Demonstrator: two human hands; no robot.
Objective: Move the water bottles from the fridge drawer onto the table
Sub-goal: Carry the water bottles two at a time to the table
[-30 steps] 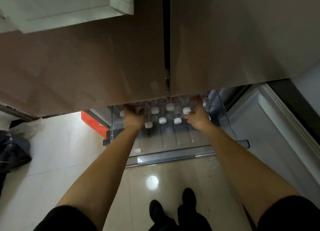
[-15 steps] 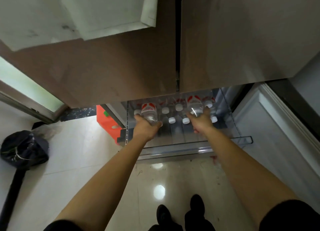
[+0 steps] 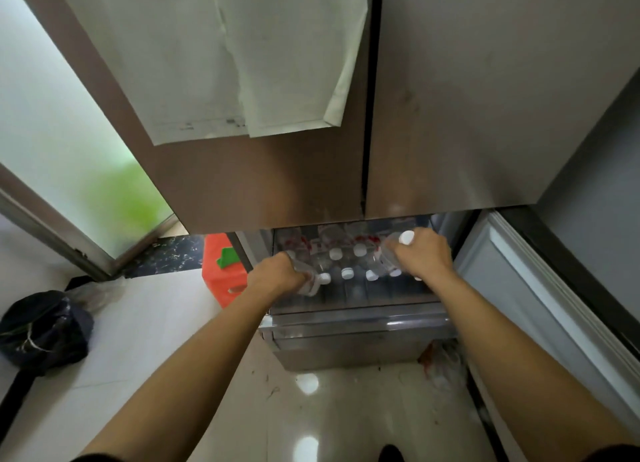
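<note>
Both hands are now closed on bottles, where a second ago they were only reaching in among the white caps. The left hand (image 3: 277, 276) wraps the body of a clear water bottle (image 3: 310, 281) at the drawer's left side; the bottle lies tilted across the palm, its white cap pointing right toward the middle of the drawer, and its grip is a full fist around the plastic. The right hand (image 3: 420, 259) holds a second bottle (image 3: 398, 245) near the drawer's right side, raised above its neighbours with the white cap showing just past the knuckles; this grip too is closed around the body. Since half a second ago the right-hand bottle has come up higher. The remaining bottles (image 3: 346, 264) lie in rows in the fridge drawer (image 3: 356, 323), caps toward the front edge and red labels toward the back, under the closed fridge doors (image 3: 450, 115). The bench is not in view, so no bottle can be judged delivered yet. As a judgement, the pick-up is done for this pair and what follows is lifting them clear of the drawer's front edge and carrying them away; several more trips look likely. The wet-looking plastic may be slippery, so a firm hold matters.
</note>
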